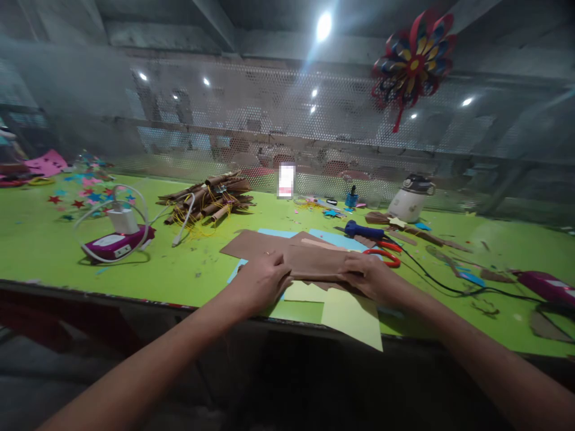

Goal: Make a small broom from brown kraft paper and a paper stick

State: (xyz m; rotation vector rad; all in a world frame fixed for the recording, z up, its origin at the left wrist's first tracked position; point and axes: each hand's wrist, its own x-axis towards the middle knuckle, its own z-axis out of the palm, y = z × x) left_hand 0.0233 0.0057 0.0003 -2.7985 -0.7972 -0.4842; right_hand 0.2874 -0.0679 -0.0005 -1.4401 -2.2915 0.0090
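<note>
both hands, left hand (263, 278) and right hand (366, 275), fingers clamped on brown paper (314, 261), long axis left-right.

Before me, a long bright-green worktable (54, 251) spans the room. Behind it stands a grey perforated metal mesh partition (251, 114); round white ceiling lights (323, 26) glare above, beside a hanging multicoloured paper flower ornament (413, 63).

The counter (54, 239) is smooth, matt green. Near its front edge lies matt brown paper (314, 260) over pale yellow paper sheets (350, 314) and light blue sheets (335, 239). Rolled brown paper tubes (209, 200) look rough. The scissors (386, 254) have glossy red plastic handles.
</note>
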